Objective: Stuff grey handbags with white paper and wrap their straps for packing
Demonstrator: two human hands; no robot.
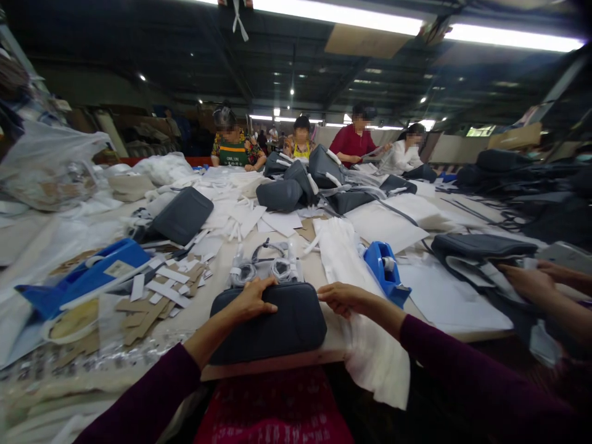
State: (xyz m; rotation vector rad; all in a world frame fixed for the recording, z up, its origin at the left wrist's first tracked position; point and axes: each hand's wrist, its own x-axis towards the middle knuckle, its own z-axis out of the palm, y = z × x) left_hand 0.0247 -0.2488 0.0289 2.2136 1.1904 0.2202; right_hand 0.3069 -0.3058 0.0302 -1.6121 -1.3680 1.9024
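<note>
A dark blue-grey zip-style bag (277, 327) lies at the table's front edge before me. My left hand (252, 300) grips its upper side, thumb on the front face and fingers over the far edge. At the bag's upper right corner is my right hand (345, 297), fingers curled and pinched together; what they hold, if anything, I cannot make out. Just behind the bag lie wrapped metal fittings (282, 268) with a dark strap. A long strip of white foam sheet (340, 253) runs beside my right hand and hangs over the edge.
Blue tape dispensers stand at right (383, 271) and left (102, 268). Cardboard and white strips (161, 290) lie at left. More dark bags (282, 194) are heaped mid-table. A co-worker's hands (531, 280) handle a bag (483, 246) at right; several people work across the table.
</note>
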